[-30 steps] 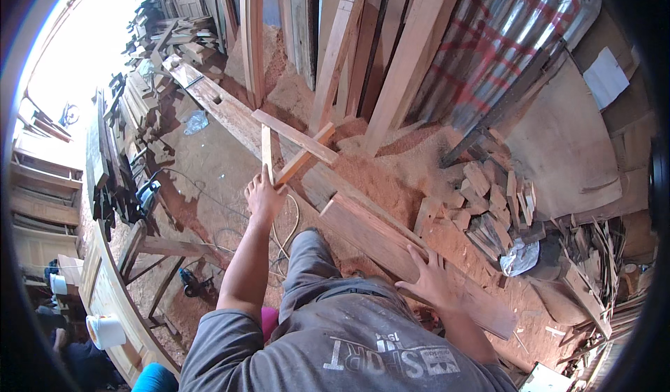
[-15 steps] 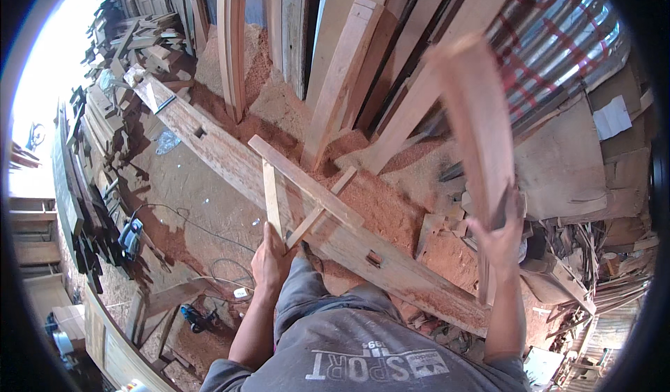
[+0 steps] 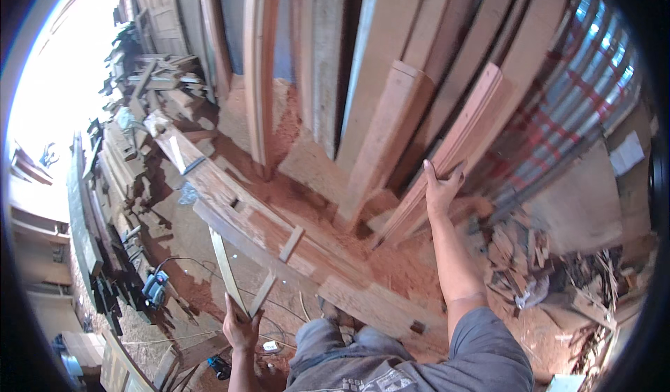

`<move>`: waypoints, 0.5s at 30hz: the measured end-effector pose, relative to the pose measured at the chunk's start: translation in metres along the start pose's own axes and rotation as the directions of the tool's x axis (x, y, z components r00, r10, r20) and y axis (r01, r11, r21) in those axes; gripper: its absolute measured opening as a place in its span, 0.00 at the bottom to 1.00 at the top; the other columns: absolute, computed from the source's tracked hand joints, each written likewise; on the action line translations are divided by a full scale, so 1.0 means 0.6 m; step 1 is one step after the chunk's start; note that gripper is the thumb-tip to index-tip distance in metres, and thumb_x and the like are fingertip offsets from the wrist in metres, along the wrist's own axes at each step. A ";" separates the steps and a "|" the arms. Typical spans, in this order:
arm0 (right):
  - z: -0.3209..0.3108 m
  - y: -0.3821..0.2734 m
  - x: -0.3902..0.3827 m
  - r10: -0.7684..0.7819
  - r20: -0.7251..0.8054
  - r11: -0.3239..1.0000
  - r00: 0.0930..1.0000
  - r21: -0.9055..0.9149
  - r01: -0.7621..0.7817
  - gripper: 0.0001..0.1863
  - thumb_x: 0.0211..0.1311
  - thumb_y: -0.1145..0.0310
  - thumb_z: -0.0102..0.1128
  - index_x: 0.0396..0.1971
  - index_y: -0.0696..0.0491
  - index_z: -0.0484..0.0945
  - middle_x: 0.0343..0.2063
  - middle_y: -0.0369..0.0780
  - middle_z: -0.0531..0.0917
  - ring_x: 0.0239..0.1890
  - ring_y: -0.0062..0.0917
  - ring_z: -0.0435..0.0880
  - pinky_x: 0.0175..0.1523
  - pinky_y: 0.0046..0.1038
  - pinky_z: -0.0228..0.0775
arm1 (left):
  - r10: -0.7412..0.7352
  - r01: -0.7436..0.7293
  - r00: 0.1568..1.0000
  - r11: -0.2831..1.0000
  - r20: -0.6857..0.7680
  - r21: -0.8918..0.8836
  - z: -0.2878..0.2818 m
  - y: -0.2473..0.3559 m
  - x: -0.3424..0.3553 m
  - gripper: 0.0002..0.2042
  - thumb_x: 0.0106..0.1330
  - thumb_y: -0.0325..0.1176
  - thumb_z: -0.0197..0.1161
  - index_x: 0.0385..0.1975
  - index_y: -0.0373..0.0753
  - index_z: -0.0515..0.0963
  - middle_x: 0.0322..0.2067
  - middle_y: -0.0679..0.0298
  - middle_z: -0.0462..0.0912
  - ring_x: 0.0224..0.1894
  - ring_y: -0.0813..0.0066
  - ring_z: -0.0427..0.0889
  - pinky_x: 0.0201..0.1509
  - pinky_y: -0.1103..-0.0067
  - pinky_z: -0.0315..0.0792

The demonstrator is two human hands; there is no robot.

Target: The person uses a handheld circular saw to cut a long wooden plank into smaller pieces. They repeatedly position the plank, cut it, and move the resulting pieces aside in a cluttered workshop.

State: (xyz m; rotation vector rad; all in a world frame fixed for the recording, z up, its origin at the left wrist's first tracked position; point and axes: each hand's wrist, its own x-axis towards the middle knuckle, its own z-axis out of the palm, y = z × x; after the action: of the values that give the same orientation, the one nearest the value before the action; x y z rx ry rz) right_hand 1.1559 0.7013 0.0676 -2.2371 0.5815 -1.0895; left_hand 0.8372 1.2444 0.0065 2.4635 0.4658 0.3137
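My left hand (image 3: 241,328) is closed around the corner where two thin strips meet on a wooden frame (image 3: 225,270). The frame's long crosspiece reaches up over a long, thick beam (image 3: 248,214) with square mortise holes. At the right, my stretched-out right hand (image 3: 444,188) grips a reddish plank (image 3: 464,123) by its edges, thumb on the left side. The plank stands tilted against other leaning boards, its lower end near the sawdust. Part of my right fingers is hidden behind it.
Tall boards (image 3: 380,64) lean along the far side, with a corrugated metal sheet (image 3: 579,99) at right. Offcuts (image 3: 520,252) lie in a heap below it. Stacked wood (image 3: 125,162) fills the left. A blue power tool (image 3: 155,289) and its cord lie on the floor.
My right hand has moved up and left, bringing the raised plank against the leaning boards. My left hand has shifted the frame left and down. The view has turned to the right.
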 end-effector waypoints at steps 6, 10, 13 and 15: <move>0.128 -0.066 -0.068 0.331 0.182 0.909 0.926 -0.327 -0.260 0.66 0.59 0.32 0.75 0.84 0.57 0.51 0.69 0.67 0.71 0.73 0.58 0.71 0.74 0.51 0.69 | -0.017 0.023 0.999 0.994 -0.048 0.109 -0.076 -0.076 -0.067 0.60 0.47 0.42 0.90 0.81 0.33 0.59 0.40 0.45 0.89 0.40 0.47 0.90 0.45 0.62 0.82; 0.233 0.101 -0.128 0.275 0.136 0.913 0.952 -0.346 -0.214 0.58 0.69 0.38 0.69 0.85 0.53 0.47 0.68 0.64 0.73 0.71 0.59 0.72 0.71 0.52 0.72 | 0.006 -0.003 0.999 0.998 -0.054 0.061 -0.078 -0.075 -0.072 0.59 0.48 0.44 0.90 0.80 0.32 0.61 0.39 0.47 0.89 0.38 0.51 0.91 0.44 0.64 0.83; 0.246 0.113 -0.196 0.275 0.224 0.938 0.935 -0.276 -0.210 0.48 0.78 0.48 0.62 0.85 0.49 0.46 0.71 0.62 0.70 0.71 0.58 0.72 0.72 0.52 0.71 | -0.049 0.052 0.997 0.997 -0.052 0.058 -0.053 -0.073 -0.084 0.57 0.48 0.46 0.90 0.78 0.31 0.65 0.38 0.47 0.89 0.38 0.52 0.91 0.44 0.65 0.83; 0.203 0.035 -0.260 0.273 0.377 0.962 0.885 -0.114 -0.248 0.44 0.79 0.51 0.61 0.84 0.50 0.50 0.72 0.60 0.69 0.72 0.55 0.71 0.75 0.53 0.68 | -0.158 0.163 0.986 0.980 -0.051 0.112 -0.051 -0.058 -0.108 0.57 0.48 0.48 0.90 0.77 0.30 0.66 0.38 0.47 0.89 0.38 0.52 0.91 0.45 0.65 0.84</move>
State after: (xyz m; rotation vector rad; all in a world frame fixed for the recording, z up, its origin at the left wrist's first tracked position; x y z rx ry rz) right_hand 1.1627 0.8168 -0.0945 -2.2616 0.7230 -0.4767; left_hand 0.7592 1.2606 0.0026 2.5156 0.7149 0.2793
